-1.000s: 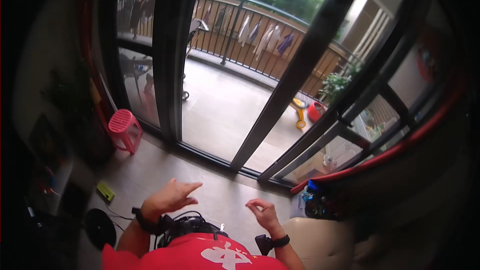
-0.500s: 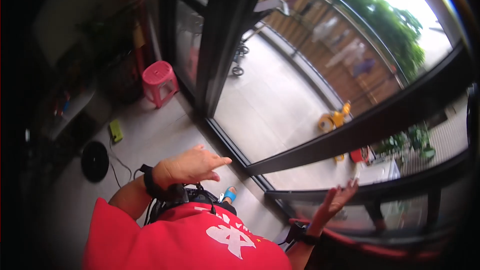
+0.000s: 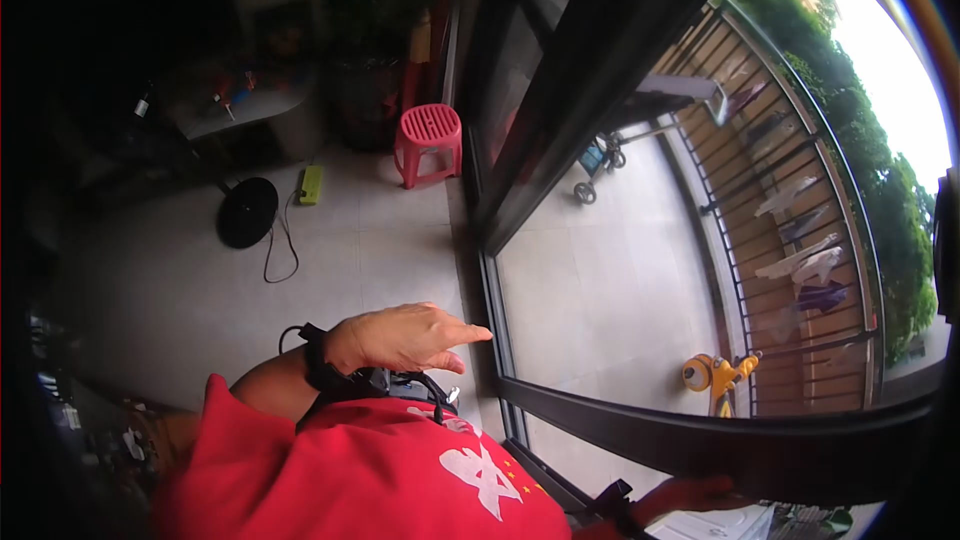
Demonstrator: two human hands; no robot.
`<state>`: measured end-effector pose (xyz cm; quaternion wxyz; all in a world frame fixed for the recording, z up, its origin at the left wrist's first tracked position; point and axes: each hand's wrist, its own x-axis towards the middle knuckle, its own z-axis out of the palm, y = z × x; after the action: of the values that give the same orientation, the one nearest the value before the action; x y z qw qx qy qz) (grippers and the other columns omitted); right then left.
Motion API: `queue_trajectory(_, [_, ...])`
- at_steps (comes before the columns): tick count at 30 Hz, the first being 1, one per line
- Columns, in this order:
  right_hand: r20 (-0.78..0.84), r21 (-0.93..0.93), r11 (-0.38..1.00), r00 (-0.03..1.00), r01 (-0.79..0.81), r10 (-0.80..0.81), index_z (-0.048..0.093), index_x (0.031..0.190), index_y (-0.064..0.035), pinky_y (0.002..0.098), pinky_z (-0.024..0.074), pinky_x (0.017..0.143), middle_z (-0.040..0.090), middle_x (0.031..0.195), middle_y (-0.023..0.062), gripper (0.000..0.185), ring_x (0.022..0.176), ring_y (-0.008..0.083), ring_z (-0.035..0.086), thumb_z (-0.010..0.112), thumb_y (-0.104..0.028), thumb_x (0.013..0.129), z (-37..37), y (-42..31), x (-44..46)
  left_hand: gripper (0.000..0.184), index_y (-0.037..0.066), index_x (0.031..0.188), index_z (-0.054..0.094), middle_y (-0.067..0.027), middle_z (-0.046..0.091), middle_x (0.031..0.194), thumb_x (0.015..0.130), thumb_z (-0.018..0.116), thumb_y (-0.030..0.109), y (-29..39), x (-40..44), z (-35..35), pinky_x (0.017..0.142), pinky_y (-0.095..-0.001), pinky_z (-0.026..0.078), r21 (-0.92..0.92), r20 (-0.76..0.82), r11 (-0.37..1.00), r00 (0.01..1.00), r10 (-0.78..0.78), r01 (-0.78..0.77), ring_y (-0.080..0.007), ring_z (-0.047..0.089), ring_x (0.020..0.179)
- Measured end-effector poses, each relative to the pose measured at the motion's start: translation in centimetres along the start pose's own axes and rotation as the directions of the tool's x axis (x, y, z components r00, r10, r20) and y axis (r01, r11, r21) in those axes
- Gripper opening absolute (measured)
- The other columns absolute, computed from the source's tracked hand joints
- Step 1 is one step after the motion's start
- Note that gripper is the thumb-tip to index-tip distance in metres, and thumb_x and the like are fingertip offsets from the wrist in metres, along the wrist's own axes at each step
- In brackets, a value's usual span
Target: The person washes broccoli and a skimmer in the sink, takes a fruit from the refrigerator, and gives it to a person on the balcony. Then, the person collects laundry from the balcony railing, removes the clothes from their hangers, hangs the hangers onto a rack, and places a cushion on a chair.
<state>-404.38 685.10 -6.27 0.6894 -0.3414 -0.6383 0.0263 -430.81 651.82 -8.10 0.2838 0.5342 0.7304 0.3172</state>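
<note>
Head view: we list one black-framed glass door (image 3: 760, 442), centre to right of the frame; one balcony railing (image 3: 829, 145), upper right, beyond it; our red shirt (image 3: 380, 470), bottom centre; one pink stool (image 3: 430, 125), upper centre; one yellow toy (image 3: 722, 377), lower right, on the balcony. Our left hand (image 3: 405, 338), lower centre: released, nothing held, fingers forward. Our right hand (image 3: 690, 496), lower right, dim: fingers at the door's lower edge, grip we cannot tell. One green power strip (image 3: 311, 185), upper left, floor.
</note>
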Motion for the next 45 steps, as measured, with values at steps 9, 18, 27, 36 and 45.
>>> queue_trajectory(9, [-0.020, 0.026, 0.999, 0.999, -0.024, 0.024, 0.028, 0.141, 0.0026, 0.0418, 0.0405, 0.099, 0.039, 0.137, 0.0218, 0.061, 0.118, 0.0297, 0.048, 0.041, -0.042, 0.101, 6.6, -2.5, -3.3, 0.055, -0.002, 0.129, 0.050, -0.0193, 0.064, 0.095, 0.084, 0.069, 0.023, -8.5, 1.9, -3.0, 0.078, -0.0419, 0.048, -0.036, -0.078, 0.999, 0.996, -0.031, 0.028, -0.0385, 0.060, 0.086])
queue_trajectory(18, [0.033, 0.097, 0.989, 0.994, -0.110, 0.107, 0.029, 0.141, 0.0024, 0.0410, 0.0401, 0.099, 0.040, 0.137, 0.0208, 0.060, 0.117, 0.0287, 0.048, 0.043, -0.040, 0.101, 8.7, -1.5, -3.1, 0.050, 0.001, 0.127, 0.053, -0.0217, 0.064, 0.092, 0.083, 0.069, 0.019, -10.1, 5.8, -4.6, 0.076, -0.0430, 0.048, -0.002, -0.036, 0.999, 0.998, -0.042, 0.042, -0.0386, 0.061, 0.086])
queue_trajectory(27, [0.086, 0.244, 0.914, 0.946, -0.324, 0.312, 0.039, 0.130, 0.0001, 0.0333, 0.0430, 0.087, 0.048, 0.121, 0.0111, 0.052, 0.102, 0.0207, 0.049, 0.055, -0.036, 0.097, 7.7, -0.8, -2.6, 0.050, 0.001, 0.126, 0.052, -0.0191, 0.064, 0.098, 0.082, 0.069, 0.018, -0.4, 11.6, -2.6, 0.080, -0.0446, 0.046, 0.088, 0.052, 0.982, 0.985, 0.165, -0.169, -0.0379, 0.059, 0.091])
queue_trajectory(36, [0.623, 0.404, 0.899, 0.770, -0.168, -0.136, 0.003, 0.149, 0.0044, 0.0483, 0.0245, 0.112, 0.024, 0.148, 0.0315, 0.097, 0.139, 0.0443, 0.025, 0.067, -0.001, 0.076, 8.4, -2.9, 1.0, 0.057, 0.004, 0.128, 0.051, -0.0208, 0.064, 0.110, 0.076, 0.073, 0.012, 9.9, 14.7, 8.5, 0.084, -0.0428, 0.048, 0.034, 0.266, 0.926, 0.896, 0.354, -0.376, -0.0386, 0.060, 0.100])
queue_trajectory(45, [0.896, 0.398, 0.907, 0.270, -0.136, -0.353, 0.024, 0.145, 0.0006, 0.0445, 0.0438, 0.093, 0.048, 0.125, 0.0271, 0.085, 0.111, 0.0425, 0.052, 0.069, -0.006, 0.073, 6.1, 5.0, 0.7, 0.045, 0.007, 0.119, 0.059, -0.0170, 0.062, 0.110, 0.076, 0.070, 0.014, 18.3, 22.6, 16.5, 0.085, -0.0443, 0.046, -0.116, 0.586, 0.794, 0.604, 0.539, -0.596, -0.0381, 0.057, 0.103])
